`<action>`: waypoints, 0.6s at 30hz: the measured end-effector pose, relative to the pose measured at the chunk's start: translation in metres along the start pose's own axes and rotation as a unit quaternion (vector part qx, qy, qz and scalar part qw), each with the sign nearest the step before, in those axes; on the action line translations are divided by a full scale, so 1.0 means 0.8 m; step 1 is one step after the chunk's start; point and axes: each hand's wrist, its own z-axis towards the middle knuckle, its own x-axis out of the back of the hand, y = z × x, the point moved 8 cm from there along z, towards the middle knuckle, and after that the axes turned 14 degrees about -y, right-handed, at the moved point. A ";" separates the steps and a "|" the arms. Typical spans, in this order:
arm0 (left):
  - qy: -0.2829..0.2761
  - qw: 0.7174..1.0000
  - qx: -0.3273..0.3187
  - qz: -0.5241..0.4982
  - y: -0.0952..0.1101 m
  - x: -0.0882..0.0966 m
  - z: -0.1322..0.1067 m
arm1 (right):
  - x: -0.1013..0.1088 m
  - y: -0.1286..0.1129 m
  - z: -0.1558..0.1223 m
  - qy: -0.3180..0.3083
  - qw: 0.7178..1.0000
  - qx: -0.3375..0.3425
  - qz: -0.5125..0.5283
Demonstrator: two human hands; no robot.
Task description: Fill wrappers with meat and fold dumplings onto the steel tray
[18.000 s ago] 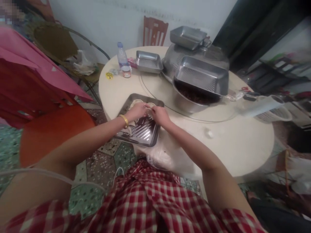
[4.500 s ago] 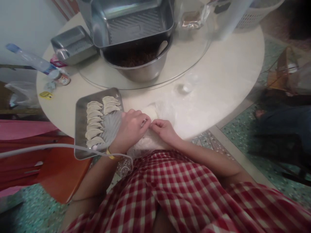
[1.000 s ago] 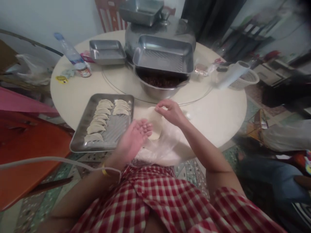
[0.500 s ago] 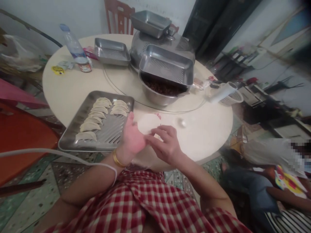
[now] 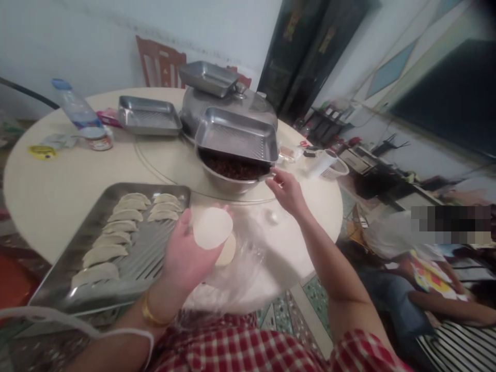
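Note:
On the palm of my left hand (image 5: pixel 186 253) rests a round white dumpling wrapper (image 5: pixel 213 227), the thumb at its left edge and fingertips showing beyond it. My right hand (image 5: pixel 287 191) is at the right rim of a steel bowl (image 5: pixel 232 183), fingers closed on a thin metal handle, probably a spoon's; its other end is hidden. Dark filling (image 5: pixel 236 168) shows inside the bowl. Below my left hand, more round wrappers (image 5: pixel 227 251) lie by clear plastic. To the left, a metal tray (image 5: pixel 143 258) holds several folded dumplings (image 5: pixel 116 240) in two rows.
An empty metal tray (image 5: pixel 236 134) leans over the bowl's back. Behind it stands a large lidded pot (image 5: pixel 256 106) with another tray (image 5: pixel 209 77) on top. A third tray (image 5: pixel 149 116), a bottle (image 5: pixel 77 108) and a jar (image 5: pixel 95 138) are further left. Someone sits at the right.
My right hand has left the wrappers and reached forward to the bowl's rim. My left hand now holds the wrapper alone on its palm. The view has shifted right.

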 end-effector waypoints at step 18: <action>0.052 0.983 0.032 -0.171 -0.012 0.007 0.003 | -0.005 -0.027 0.068 -0.110 0.968 0.197 -0.107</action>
